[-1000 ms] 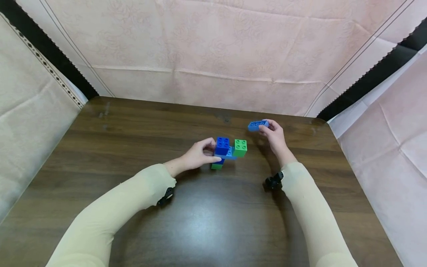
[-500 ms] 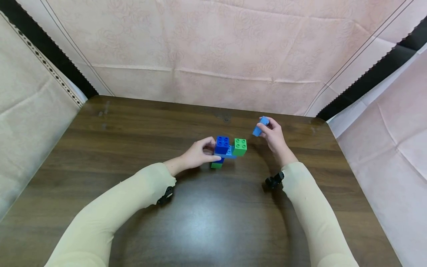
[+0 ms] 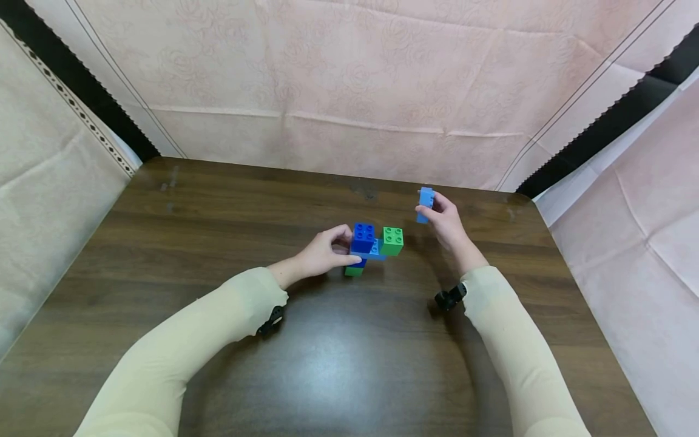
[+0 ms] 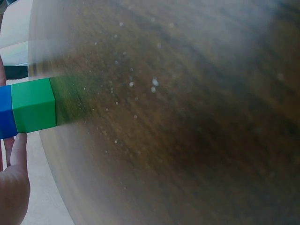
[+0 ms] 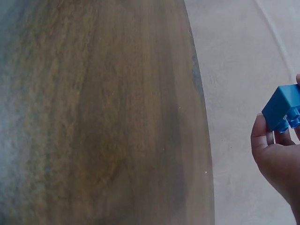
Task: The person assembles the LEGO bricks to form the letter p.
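Observation:
My left hand (image 3: pixel 326 250) grips a stack of toy building bricks from its left side, thumb in front. At the bottom is a green brick (image 3: pixel 354 271), with a dark blue brick (image 3: pixel 359 263) above it. Across these lies a light blue long brick (image 3: pixel 376 249), bearing a dark blue brick (image 3: pixel 363 237) on its left and a bright green brick (image 3: pixel 392 241) on its right. The left wrist view catches the lower green brick (image 4: pixel 33 105). Raised to the right, my right hand (image 3: pixel 449 227) pinches a separate light blue long brick (image 3: pixel 425 204), held on end, studs facing right.
The brown wooden table (image 3: pixel 262 376) has its far edge just behind the right hand. Pale patterned cloth (image 3: pixel 349 79) hangs beyond it and at both sides. A small black camera (image 3: pixel 450 297) is strapped at the right wrist, another black camera (image 3: pixel 270 320) at the left.
The long brick in my right hand has turned from lying flat with studs up, through a slant, to standing on end. My left hand and the stack have stayed in place.

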### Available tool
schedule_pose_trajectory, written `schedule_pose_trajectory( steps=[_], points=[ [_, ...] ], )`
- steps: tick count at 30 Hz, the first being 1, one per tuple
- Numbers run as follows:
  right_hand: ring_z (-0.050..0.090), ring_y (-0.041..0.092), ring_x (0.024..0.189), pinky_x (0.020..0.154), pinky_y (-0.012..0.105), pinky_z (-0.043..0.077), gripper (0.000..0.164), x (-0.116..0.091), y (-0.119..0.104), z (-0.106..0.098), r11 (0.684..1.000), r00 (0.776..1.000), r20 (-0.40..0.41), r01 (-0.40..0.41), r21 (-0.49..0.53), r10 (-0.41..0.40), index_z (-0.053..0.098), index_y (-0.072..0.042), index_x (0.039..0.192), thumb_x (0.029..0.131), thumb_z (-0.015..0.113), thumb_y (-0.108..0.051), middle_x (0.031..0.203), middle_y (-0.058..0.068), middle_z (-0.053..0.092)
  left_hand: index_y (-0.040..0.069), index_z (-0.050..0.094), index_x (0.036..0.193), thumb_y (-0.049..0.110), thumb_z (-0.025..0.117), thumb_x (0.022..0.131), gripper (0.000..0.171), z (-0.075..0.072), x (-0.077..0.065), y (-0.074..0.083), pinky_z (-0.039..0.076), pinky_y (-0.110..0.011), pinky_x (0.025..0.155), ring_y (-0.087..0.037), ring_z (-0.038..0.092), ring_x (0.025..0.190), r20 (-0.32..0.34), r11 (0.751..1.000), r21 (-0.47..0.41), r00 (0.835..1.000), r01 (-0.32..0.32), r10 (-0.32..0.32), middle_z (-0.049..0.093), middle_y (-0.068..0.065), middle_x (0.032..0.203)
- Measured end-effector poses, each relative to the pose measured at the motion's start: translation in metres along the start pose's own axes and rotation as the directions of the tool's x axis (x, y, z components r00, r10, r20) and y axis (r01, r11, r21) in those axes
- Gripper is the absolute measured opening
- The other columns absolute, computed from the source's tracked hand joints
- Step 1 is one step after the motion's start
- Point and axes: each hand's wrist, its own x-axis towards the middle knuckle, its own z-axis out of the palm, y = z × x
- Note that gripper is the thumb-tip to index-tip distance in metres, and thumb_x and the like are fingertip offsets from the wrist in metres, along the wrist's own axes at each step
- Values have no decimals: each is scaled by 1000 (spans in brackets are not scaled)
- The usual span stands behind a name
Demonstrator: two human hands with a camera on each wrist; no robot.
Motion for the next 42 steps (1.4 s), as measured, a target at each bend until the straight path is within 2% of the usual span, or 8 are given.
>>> schedule_pose_trajectory(
  steps=[7, 14, 16, 20, 25, 30, 37, 42],
  points=[
    [47, 7, 96, 77, 14, 46, 51, -6, -10, 3, 997, 998, 57, 7, -81, -3, 38, 0, 138, 91, 57, -7, 104, -6, 50, 4, 48, 102, 10, 70, 83, 29, 0, 0, 1, 52, -35, 90, -27, 56, 108, 3, 1000, -1, 1000, -13, 13, 57, -17, 112],
    [53, 6, 90, 75, 13, 47, 30, -12, -20, 5, 978, 999, 21, 40, -206, -37, 52, -10, 111, 86, 67, -12, 99, -9, 56, 4, 48, 101, 10, 70, 83, 29, 0, 1, -1, 52, -35, 90, -26, 56, 108, 1, 1000, -2, 1000, -5, 5, 57, -15, 112],
    [54, 6, 90, 74, 13, 47, 29, -14, -23, 6, 975, 999, 6, 52, -216, -52, 54, -11, 109, 84, 69, -14, 98, -11, 57, 5, 48, 101, 10, 70, 83, 29, 0, 1, -1, 52, -35, 90, -26, 56, 108, 0, 1000, -1, 1000, -3, 3, 57, -15, 112],
    [54, 7, 90, 75, 14, 47, 37, -18, -29, 7, 970, 995, 4, 94, -223, -95, 57, -4, 115, 83, 71, -16, 98, -12, 59, 5, 48, 102, 10, 70, 83, 29, 0, 1, -1, 52, -35, 90, -26, 56, 108, 0, 1000, 0, 1000, 2, -2, 57, -15, 112],
    [54, 8, 91, 76, 15, 47, 35, -24, -39, 10, 967, 991, 26, 131, -218, -129, 60, -4, 114, 83, 71, -15, 99, -13, 60, 5, 48, 102, 10, 70, 83, 29, 0, 1, -1, 52, -35, 90, -27, 56, 108, 1, 1000, 2, 1000, 3, -3, 57, -16, 112],
    [53, 11, 90, 76, 16, 48, 40, -32, -51, 16, 963, 988, 75, 148, -227, -135, 59, -2, 117, 82, 72, -17, 101, -11, 61, 5, 48, 102, 10, 70, 83, 29, 0, 1, -2, 52, -35, 90, -26, 56, 108, -1, 1000, 7, 1000, 0, 0, 57, -15, 111],
    [53, 12, 86, 71, 18, 48, 33, -41, -61, 26, 958, 980, 141, 171, -231, -141, 63, -11, 112, 81, 74, -16, 99, -7, 61, 6, 48, 102, 11, 70, 83, 29, 0, 1, -2, 51, -36, 91, -26, 56, 107, -2, 1000, 8, 1000, 5, -5, 58, -14, 111],
    [53, 14, 87, 71, 19, 49, 36, -47, -66, 33, 951, 967, 204, 199, -236, -151, 61, -6, 115, 82, 72, -14, 102, -3, 60, 6, 48, 101, 12, 70, 83, 29, 0, 1, -2, 52, -36, 90, -26, 56, 108, 0, 1000, 11, 1000, 3, -3, 58, -14, 111]
  ],
)
